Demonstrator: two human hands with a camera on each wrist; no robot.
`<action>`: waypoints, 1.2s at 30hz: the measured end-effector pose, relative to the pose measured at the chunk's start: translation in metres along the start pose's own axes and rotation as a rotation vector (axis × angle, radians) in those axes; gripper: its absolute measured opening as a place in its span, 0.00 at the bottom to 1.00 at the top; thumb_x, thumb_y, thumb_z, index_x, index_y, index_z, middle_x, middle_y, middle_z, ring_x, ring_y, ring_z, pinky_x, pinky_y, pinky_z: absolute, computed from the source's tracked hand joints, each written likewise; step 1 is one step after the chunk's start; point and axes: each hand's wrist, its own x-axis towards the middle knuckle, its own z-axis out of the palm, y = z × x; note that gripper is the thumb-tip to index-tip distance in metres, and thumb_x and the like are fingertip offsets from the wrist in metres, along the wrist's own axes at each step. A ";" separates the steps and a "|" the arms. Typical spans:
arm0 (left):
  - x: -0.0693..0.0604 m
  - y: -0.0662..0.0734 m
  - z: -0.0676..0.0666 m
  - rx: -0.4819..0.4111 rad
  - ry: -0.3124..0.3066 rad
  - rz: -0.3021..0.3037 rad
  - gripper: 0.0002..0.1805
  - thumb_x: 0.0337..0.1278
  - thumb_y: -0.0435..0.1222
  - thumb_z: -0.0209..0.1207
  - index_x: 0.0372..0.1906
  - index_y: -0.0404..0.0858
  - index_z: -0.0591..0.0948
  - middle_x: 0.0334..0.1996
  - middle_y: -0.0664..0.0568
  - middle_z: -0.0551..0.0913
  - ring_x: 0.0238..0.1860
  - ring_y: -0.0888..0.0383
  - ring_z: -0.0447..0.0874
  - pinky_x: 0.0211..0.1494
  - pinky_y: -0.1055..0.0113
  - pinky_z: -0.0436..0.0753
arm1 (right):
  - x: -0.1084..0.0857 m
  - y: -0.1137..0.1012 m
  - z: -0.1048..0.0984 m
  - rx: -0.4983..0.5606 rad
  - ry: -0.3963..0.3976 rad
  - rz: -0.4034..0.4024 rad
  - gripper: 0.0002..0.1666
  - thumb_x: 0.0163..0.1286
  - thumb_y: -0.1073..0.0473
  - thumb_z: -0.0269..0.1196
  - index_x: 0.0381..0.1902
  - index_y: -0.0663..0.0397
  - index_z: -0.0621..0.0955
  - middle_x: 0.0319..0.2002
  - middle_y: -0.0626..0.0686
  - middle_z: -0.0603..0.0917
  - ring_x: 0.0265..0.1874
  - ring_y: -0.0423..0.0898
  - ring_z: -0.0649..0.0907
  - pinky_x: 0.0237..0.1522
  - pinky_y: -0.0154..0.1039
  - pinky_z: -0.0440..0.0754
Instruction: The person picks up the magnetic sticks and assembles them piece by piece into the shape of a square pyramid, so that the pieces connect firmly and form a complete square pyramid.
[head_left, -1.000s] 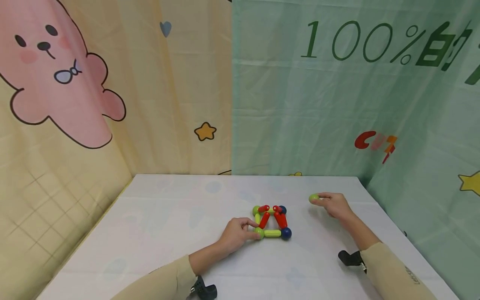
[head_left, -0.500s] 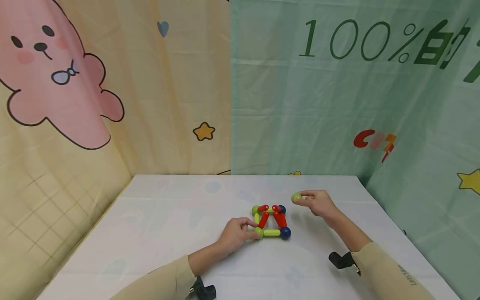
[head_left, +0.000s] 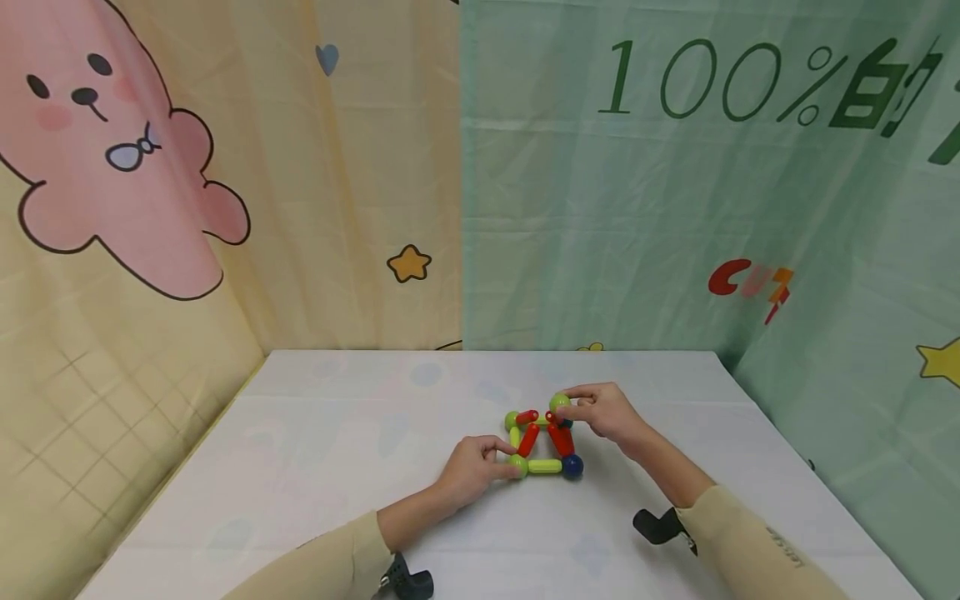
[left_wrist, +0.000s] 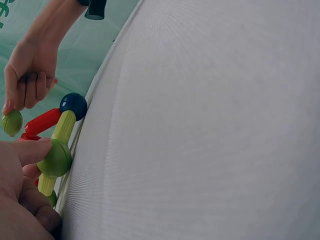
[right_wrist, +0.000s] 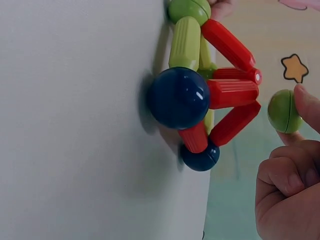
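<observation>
A frame of magnetic rods and balls stands on the table. Its base has yellow-green rods (head_left: pixel 545 467) and one red rod (right_wrist: pixel 194 138), with green balls at the left corners and blue balls (head_left: pixel 572 466) at the right. Red rods (right_wrist: pixel 234 94) lean up and inward from the corners. My left hand (head_left: pixel 471 472) pinches the near-left green corner ball (left_wrist: pixel 55 158) between thumb and finger. In my right hand (head_left: pixel 609 412) a loose green ball (right_wrist: pixel 285 111) is pinched, held above the frame. The right wrist view shows a small gap between that ball and the red rods' tips.
The white-covered table (head_left: pixel 337 433) spreads around the frame. Behind it hang a yellow curtain (head_left: pixel 360 167) and a green curtain (head_left: pixel 570 208). A black wrist camera (head_left: pixel 660 527) sits at the right sleeve, another black camera (head_left: pixel 411 579) at the left sleeve.
My right hand has moved left with the green ball, from beside the frame to over its far-right part. My left hand stays on the corner ball, and the frame has not shifted.
</observation>
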 end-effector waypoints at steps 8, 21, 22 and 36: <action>0.000 -0.001 0.000 0.002 -0.001 0.003 0.13 0.48 0.40 0.75 0.41 0.43 0.89 0.12 0.59 0.63 0.16 0.61 0.59 0.22 0.71 0.60 | 0.003 0.000 0.015 -0.010 -0.028 -0.014 0.23 0.61 0.50 0.74 0.52 0.53 0.87 0.16 0.45 0.62 0.14 0.44 0.60 0.18 0.34 0.58; 0.001 0.000 0.000 0.001 -0.005 0.003 0.13 0.49 0.40 0.75 0.41 0.44 0.89 0.12 0.59 0.64 0.16 0.61 0.59 0.22 0.71 0.61 | 0.002 0.000 0.020 -0.044 -0.057 -0.046 0.24 0.62 0.49 0.73 0.53 0.53 0.86 0.16 0.46 0.62 0.16 0.44 0.61 0.20 0.35 0.57; 0.001 0.000 0.000 -0.001 -0.006 0.003 0.13 0.49 0.40 0.75 0.41 0.44 0.89 0.12 0.59 0.64 0.16 0.61 0.59 0.22 0.71 0.61 | 0.002 0.000 0.020 -0.047 -0.063 -0.052 0.24 0.62 0.49 0.73 0.53 0.53 0.86 0.16 0.45 0.62 0.16 0.44 0.62 0.20 0.35 0.58; 0.006 0.005 0.000 -0.038 0.000 -0.028 0.11 0.57 0.43 0.69 0.41 0.43 0.88 0.14 0.58 0.64 0.17 0.61 0.60 0.22 0.71 0.60 | -0.002 0.003 0.021 -0.032 -0.113 -0.142 0.26 0.63 0.49 0.72 0.56 0.55 0.85 0.16 0.46 0.62 0.18 0.43 0.62 0.22 0.36 0.59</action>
